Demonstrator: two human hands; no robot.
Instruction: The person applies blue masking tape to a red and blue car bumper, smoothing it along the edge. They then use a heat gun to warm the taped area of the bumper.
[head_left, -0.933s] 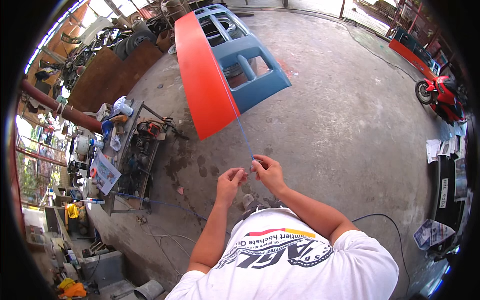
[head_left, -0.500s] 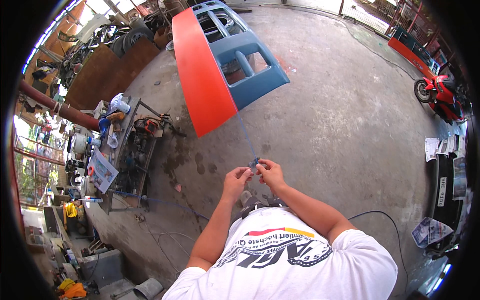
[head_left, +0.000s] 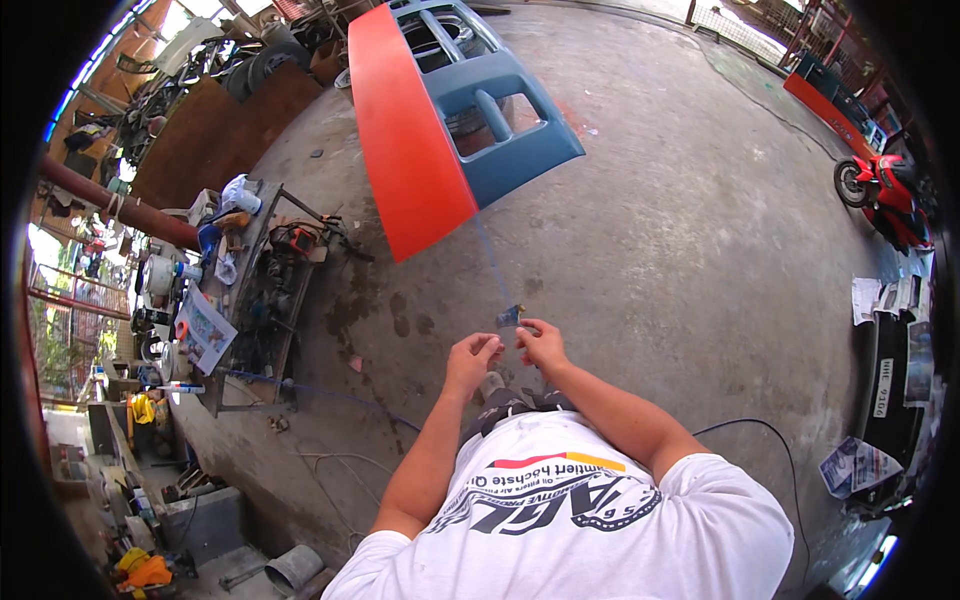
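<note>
Concrete floor (head_left: 680, 290) beneath both hands (head_left: 541, 347), curled inward, just apart; grip on small blue object (head_left: 510, 316) unclear.

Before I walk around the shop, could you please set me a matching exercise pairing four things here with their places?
Things:
1. Long orange and blue-grey bumper-like panel
2. Thin translucent blue strip
3. Red motorcycle with black tyre
4. Grey cylindrical open container

Places:
A. Running between the panel and the right hand
B. Low on the picture's left side
C. Across the top of the picture, ahead of the person
D. Far right of the picture

Pairs: 1-C, 2-A, 3-D, 4-B
</note>
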